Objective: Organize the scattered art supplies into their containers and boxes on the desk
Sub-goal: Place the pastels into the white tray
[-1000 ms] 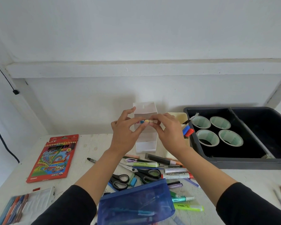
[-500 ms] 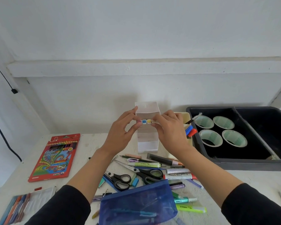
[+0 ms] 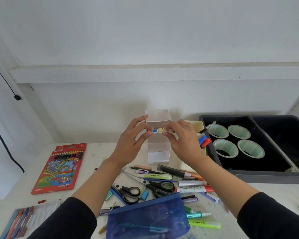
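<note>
My left hand (image 3: 130, 145) and my right hand (image 3: 183, 142) together pinch a short row of small colored blocks (image 3: 157, 130), red, blue, yellow and cream, held in the air. The row hangs just in front of a white tiered organizer box (image 3: 160, 153) standing at the back of the desk. Below my hands lies a heap of scattered supplies: two black-handled scissors (image 3: 130, 193), highlighters (image 3: 154, 176), markers (image 3: 193, 188) and pens. A blue translucent zip pouch (image 3: 147, 219) lies at the near edge between my forearms.
A red colored-pencil box (image 3: 60, 168) lies at the left. A clear pen case (image 3: 29, 218) sits at the near left corner. A cream container (image 3: 199, 128) holds markers beside a black bin (image 3: 259, 173) with several tape rolls (image 3: 225, 148). A green highlighter (image 3: 204, 223) lies near right.
My hands have kept pinching the row of blocks at about the same spot before the organizer. A red block now shows at the row's left end. The view shifted slightly.
</note>
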